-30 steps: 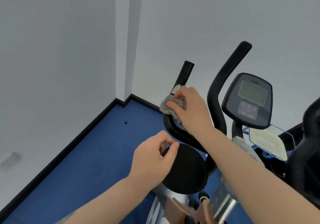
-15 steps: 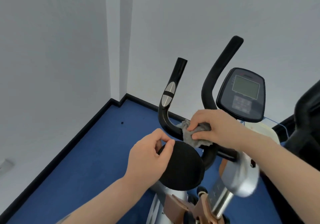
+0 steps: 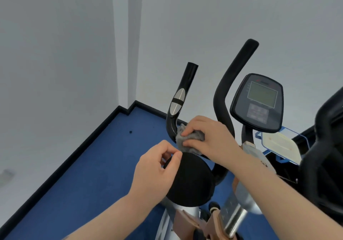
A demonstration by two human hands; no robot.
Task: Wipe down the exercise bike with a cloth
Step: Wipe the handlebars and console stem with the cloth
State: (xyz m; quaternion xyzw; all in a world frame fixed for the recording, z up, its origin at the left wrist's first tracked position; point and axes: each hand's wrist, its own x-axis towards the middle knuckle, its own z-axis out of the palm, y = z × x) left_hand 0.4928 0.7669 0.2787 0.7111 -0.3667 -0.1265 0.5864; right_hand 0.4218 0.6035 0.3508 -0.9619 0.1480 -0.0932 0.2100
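The left hand (image 3: 157, 167) reached in from below, fingers curled, pinching the edge of the round black pad (image 3: 189, 180). Just past it, the right hand (image 3: 209, 139) squeezed the grey cloth (image 3: 182, 141) against the low bend of the bike's black handlebar (image 3: 171, 124). Farther back stood the screen (image 3: 259, 100).

A crumpled grey cloth (image 3: 187, 139) lies bunched against the lower bend of the black curved handlebar (image 3: 174, 113) of the silver-framed exercise bike (image 3: 189, 180), whose dark console (image 3: 259, 102) stands upright.
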